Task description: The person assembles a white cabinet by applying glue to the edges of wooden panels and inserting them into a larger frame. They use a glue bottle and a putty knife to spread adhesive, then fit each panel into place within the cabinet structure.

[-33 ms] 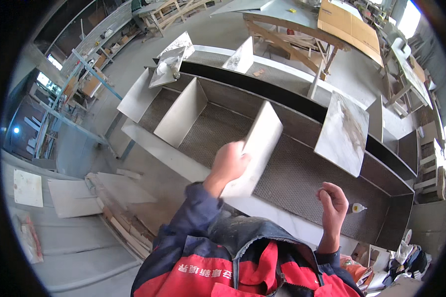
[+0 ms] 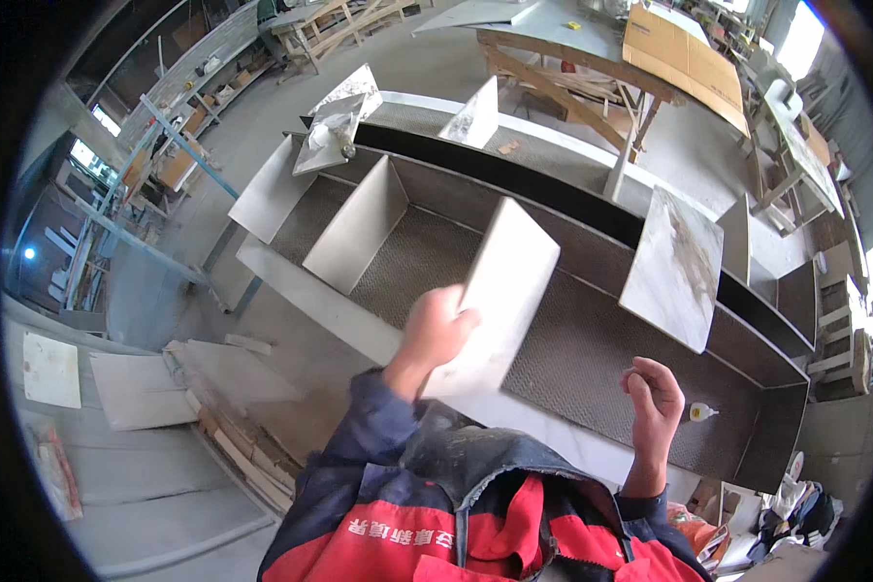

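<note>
- Nearest us, our left hand [image 2: 435,330] grips the lower edge of a pale flat panel [image 2: 500,291], fingers wrapped over its near corner; the panel stands tilted over the long trough-like frame [image 2: 592,349], between two of its bays.
- We judge the panel stiff and fairly heavy, stone-like or board-like, with smooth faces that could slip and corners that would likely chip if knocked; holding it at the edges, low down with a second hand on the far edge, looks the surest grip.
- Our right hand [image 2: 655,398] is curled loosely closed above the frame's near rim, apart from the panel; it may pinch something small, but we cannot tell from this view.
- Just beside that hand a small white bottle with a yellow tip [image 2: 700,412] lies on the frame's textured floor.
- Further in, other pale dividers stand upright in the frame: one to the left [image 2: 357,228], one streaked slab to the right [image 2: 674,267].
- Beyond, a second row holds more slabs [image 2: 470,116] on a grey concrete floor [image 2: 262,107].
- Farthest off stand a wooden trestle table [image 2: 563,68] with a brown board [image 2: 684,58], and shelving [image 2: 116,213] to the left.
</note>
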Available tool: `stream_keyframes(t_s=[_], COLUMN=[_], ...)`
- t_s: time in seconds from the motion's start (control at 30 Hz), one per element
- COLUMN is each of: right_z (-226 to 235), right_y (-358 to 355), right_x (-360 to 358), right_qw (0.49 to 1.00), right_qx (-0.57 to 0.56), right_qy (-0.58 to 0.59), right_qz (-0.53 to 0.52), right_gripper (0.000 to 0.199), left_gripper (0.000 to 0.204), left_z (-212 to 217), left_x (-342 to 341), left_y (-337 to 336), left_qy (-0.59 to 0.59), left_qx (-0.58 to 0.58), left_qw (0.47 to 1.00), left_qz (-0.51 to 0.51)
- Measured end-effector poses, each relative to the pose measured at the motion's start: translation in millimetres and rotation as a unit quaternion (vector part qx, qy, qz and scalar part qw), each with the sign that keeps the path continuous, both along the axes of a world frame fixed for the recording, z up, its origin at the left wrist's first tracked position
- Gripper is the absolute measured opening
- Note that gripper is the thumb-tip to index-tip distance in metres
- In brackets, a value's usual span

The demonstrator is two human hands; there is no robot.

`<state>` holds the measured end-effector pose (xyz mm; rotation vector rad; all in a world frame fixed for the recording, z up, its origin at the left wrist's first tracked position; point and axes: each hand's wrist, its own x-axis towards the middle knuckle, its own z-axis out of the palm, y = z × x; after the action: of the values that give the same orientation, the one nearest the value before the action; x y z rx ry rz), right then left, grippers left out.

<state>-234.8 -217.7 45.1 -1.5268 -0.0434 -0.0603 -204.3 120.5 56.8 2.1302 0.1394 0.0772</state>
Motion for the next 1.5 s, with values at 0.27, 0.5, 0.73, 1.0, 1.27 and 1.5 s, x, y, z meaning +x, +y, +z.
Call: stream_keyframes(t_s=[0.27, 0.5, 0.73, 1.0, 1.27, 1.5], right_z=[65.1, 79.0, 41.6, 36.1, 52.6, 104.3], right_y=[181.6, 423.5, 542.0, 569.6, 582.6, 560.9], right_x=[87.7, 222.2, 291.9, 314.6, 348.4, 360.4], right_qw=[0.975, 0.851, 0.736, 0.766, 0.750, 0.731], right_qx=[-0.143, -0.433, -0.622, -0.596, -0.610, -0.611], right_qy=[-0.098, -0.208, -0.214, -0.128, -0.141, -0.190], right_qz=[0.139, 0.214, 0.158, 0.203, 0.212, 0.238], right_gripper=[0.030, 0.050, 0.066, 0.059, 0.054, 0.035], left_gripper=[0.056, 0.076, 0.081, 0.082, 0.081, 0.079], left_z=[18.4, -14.0, -82.6, -96.7, -100.6, -110.7], left_x=[-104.7, -140.0, -189.6, -178.8, -136.0, -122.9], left_y=[218.7, 401.0, 431.7, 451.6, 458.6, 454.1], left_qy=[-0.176, -0.216, -0.225, -0.240, -0.184, -0.192], left_qx=[-0.480, -0.488, -0.525, -0.551, -0.525, -0.549], left_qw=[0.826, 0.728, 0.662, 0.609, 0.687, 0.678], left_qz=[0.238, 0.430, 0.485, 0.517, 0.467, 0.449])
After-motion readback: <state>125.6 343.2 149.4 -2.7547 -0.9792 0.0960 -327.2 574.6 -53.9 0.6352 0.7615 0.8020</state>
